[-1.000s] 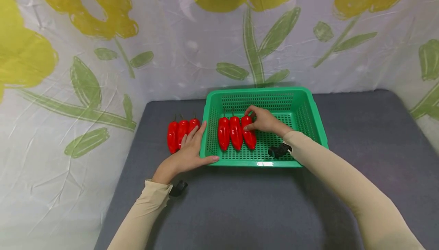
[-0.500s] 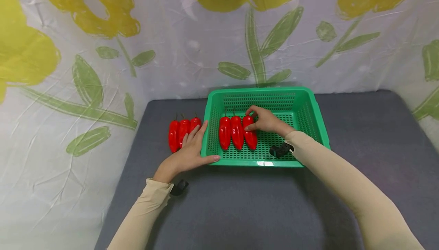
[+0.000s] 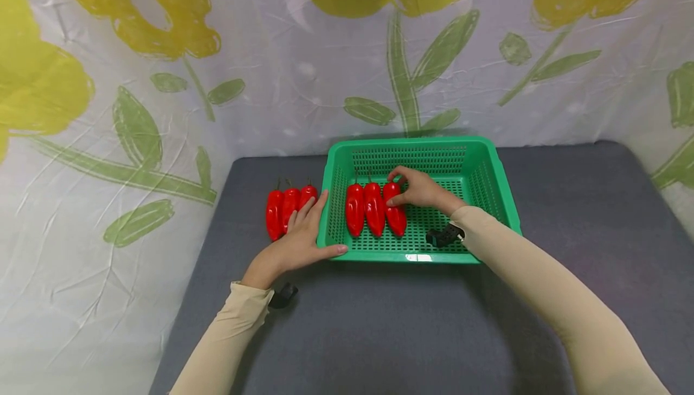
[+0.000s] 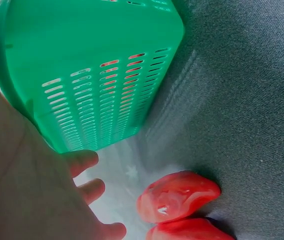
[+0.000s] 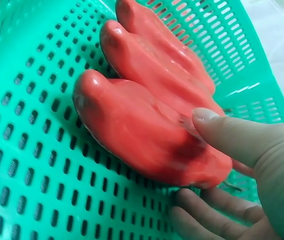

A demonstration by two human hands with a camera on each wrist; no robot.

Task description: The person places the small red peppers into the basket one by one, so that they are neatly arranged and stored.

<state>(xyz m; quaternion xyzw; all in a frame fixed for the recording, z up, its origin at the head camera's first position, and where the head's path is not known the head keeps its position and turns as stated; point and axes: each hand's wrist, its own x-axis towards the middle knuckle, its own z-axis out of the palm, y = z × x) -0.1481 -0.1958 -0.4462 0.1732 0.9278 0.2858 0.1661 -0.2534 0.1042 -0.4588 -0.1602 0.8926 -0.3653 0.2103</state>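
In the head view, three glossy red peppers with thin stems lie side by side in a green plastic basket [image 3: 428, 258]. My right hand [image 3: 420, 191] reaches in and pinches the rightmost red pepper [image 3: 396, 221] near its stem end. The right wrist view shows the thumb [image 5: 226, 127] on top of that pepper and the other fingers low at its side. My left hand [image 3: 298, 241] rests at the basket's front left corner, thumb along the front rim and fingers spread at the left rim. In the left wrist view its fingertips [image 4: 93, 190] extend past the basket's outer wall.
Three more red peppers [image 3: 274, 214] lie on the grey tabletop [image 3: 390, 329] just left of the basket, partly behind the left hand. A white cloth with yellow flowers [image 3: 260, 82] hangs behind the table and along its left side.
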